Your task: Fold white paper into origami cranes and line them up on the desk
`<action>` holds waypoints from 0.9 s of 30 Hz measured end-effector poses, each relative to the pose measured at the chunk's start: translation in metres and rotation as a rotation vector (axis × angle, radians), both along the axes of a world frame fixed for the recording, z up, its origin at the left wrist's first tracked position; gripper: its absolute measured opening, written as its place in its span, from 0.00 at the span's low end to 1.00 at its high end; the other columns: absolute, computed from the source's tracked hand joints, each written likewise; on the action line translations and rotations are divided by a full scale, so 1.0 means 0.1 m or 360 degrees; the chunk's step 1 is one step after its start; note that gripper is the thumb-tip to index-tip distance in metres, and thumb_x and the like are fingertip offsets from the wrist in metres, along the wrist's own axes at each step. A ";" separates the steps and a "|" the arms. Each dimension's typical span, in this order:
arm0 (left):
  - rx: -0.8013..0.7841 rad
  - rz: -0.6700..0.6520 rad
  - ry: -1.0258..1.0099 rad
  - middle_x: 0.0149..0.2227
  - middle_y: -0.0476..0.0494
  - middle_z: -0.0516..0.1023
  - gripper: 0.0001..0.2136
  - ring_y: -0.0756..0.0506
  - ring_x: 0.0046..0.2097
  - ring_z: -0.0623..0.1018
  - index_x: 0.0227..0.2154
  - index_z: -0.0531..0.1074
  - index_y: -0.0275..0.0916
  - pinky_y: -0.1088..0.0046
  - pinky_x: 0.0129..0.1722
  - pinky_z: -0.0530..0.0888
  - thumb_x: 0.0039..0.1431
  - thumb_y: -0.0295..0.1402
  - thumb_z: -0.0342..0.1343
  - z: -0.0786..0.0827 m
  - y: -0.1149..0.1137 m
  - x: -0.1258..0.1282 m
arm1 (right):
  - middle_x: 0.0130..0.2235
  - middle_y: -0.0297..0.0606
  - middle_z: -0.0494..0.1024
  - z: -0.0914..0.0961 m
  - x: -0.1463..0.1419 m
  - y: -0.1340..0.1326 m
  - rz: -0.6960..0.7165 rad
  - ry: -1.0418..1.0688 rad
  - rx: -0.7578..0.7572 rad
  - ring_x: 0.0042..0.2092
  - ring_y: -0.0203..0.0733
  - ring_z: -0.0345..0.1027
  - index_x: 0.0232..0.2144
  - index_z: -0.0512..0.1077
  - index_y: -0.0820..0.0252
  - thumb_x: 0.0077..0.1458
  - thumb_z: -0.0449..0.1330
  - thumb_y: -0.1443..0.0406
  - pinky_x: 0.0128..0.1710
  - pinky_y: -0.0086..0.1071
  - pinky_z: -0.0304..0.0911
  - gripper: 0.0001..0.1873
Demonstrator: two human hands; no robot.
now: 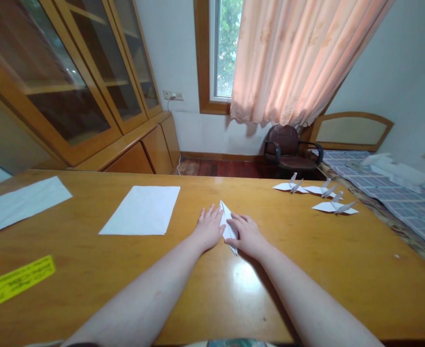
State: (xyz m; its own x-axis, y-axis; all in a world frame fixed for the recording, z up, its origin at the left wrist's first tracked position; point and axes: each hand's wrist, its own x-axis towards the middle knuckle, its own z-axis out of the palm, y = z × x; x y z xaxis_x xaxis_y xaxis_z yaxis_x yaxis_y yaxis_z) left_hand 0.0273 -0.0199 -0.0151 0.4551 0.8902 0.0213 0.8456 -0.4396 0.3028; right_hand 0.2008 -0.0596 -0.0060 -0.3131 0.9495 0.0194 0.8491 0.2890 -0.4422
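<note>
A folded white paper point(226, 218), shaped like a narrow diamond with a crease down its middle, lies flat on the wooden table point(198, 299). My left hand point(210, 228) rests on its left edge with the fingers stretched out and pointing away from me. On the opposite side, my right hand point(246, 235) touches the paper with its fingertips, the fingers apart and slightly bent. The paper's far and near points stick out between the two hands. Part of its sides is hidden under the fingers.
White square sheets point(142, 211) lie left of my hands, and another white paper point(24, 205) farther left. A yellow strip with writing point(17, 283) is at the near left. Three folded paper cranes point(335, 207) stand at the back right. Beyond the table are a chair point(286, 147) and a bed point(393, 178).
</note>
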 end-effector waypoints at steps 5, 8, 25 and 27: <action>-0.0001 -0.0024 -0.0008 0.61 0.41 0.60 0.23 0.37 0.65 0.50 0.55 0.62 0.41 0.47 0.62 0.41 0.58 0.43 0.47 0.08 0.00 -0.03 | 0.62 0.38 0.59 0.01 0.02 0.00 0.0043 0.0038 -0.0113 0.63 0.58 0.42 0.51 0.66 0.53 0.41 0.66 0.53 0.60 0.52 0.36 0.34; 0.0064 -0.0007 0.0031 0.59 0.40 0.64 0.21 0.38 0.64 0.53 0.53 0.64 0.40 0.47 0.62 0.42 0.60 0.43 0.44 0.10 -0.01 -0.04 | 0.62 0.37 0.59 0.06 0.04 0.00 0.0099 0.0072 -0.0172 0.64 0.58 0.40 0.50 0.67 0.52 0.39 0.66 0.52 0.61 0.53 0.34 0.34; 0.0131 0.0203 0.0096 0.58 0.42 0.65 0.22 0.38 0.62 0.56 0.58 0.55 0.45 0.37 0.58 0.40 0.62 0.41 0.41 0.01 0.03 0.00 | 0.61 0.39 0.61 0.12 0.03 0.00 0.0084 0.0049 -0.0226 0.64 0.60 0.40 0.50 0.67 0.53 0.38 0.66 0.51 0.61 0.54 0.34 0.35; 0.0165 0.0216 0.0080 0.56 0.43 0.68 0.20 0.39 0.60 0.59 0.56 0.59 0.45 0.38 0.59 0.40 0.62 0.39 0.42 0.01 0.03 0.00 | 0.60 0.39 0.61 0.13 0.02 0.00 0.0090 0.0041 -0.0228 0.64 0.60 0.41 0.50 0.68 0.53 0.37 0.67 0.51 0.61 0.54 0.33 0.36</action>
